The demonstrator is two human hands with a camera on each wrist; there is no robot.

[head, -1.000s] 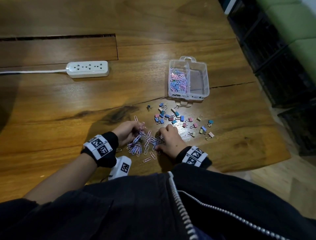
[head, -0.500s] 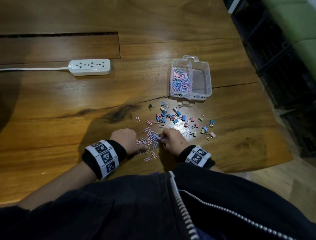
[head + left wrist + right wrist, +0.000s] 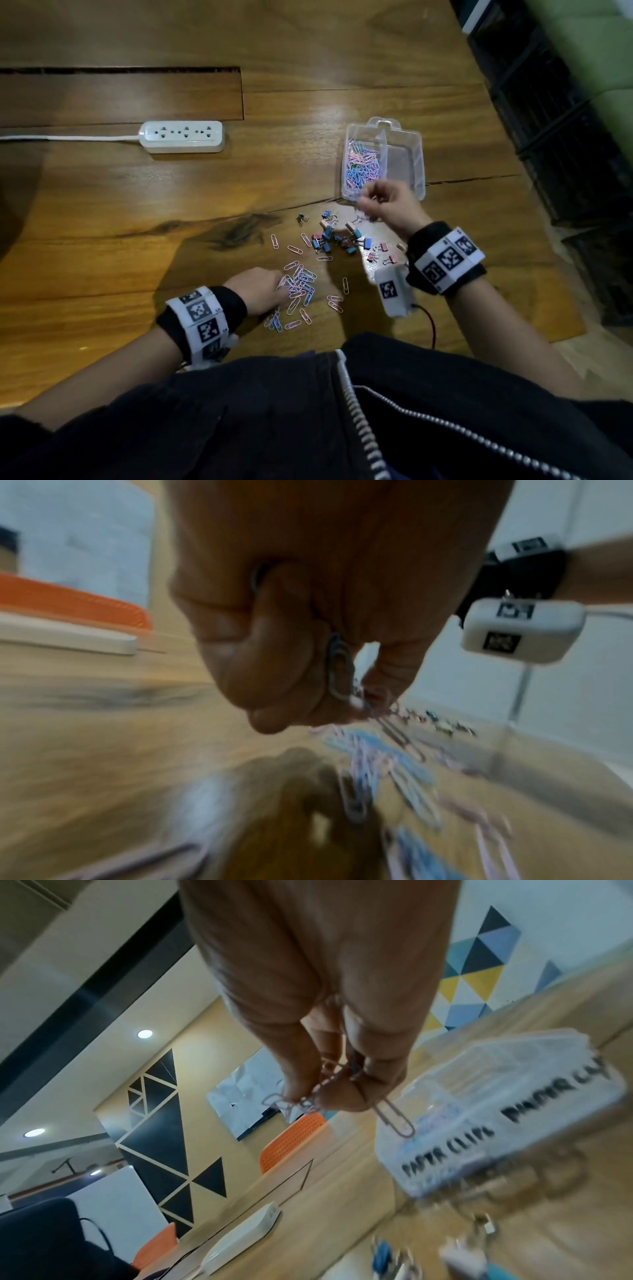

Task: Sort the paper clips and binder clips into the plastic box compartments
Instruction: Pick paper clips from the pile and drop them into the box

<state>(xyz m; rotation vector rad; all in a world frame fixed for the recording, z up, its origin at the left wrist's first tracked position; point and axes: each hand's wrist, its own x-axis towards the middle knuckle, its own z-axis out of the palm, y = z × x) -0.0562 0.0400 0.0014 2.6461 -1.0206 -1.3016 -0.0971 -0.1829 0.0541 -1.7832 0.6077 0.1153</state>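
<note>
While my right hand (image 3: pixel 387 202) pinches thin pink wire paper clips (image 3: pixel 394 1119), the clear plastic two-compartment box (image 3: pixel 416 161) lies just at twelve o'clock; left hand (image 3: pixel 255 289) grips loose clips on the wooden desk (image 3: pixel 137 212).

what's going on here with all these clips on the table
A person is sorting clips into a clear plastic box. Their right hand pinches a few paper clips near the box, whose left compartment already holds a heap of paper clips; the right compartment looks empty. Their left hand grips more paper clips at the loose pile on the table. The small binder clips lie unsorted in front of the box.
</note>
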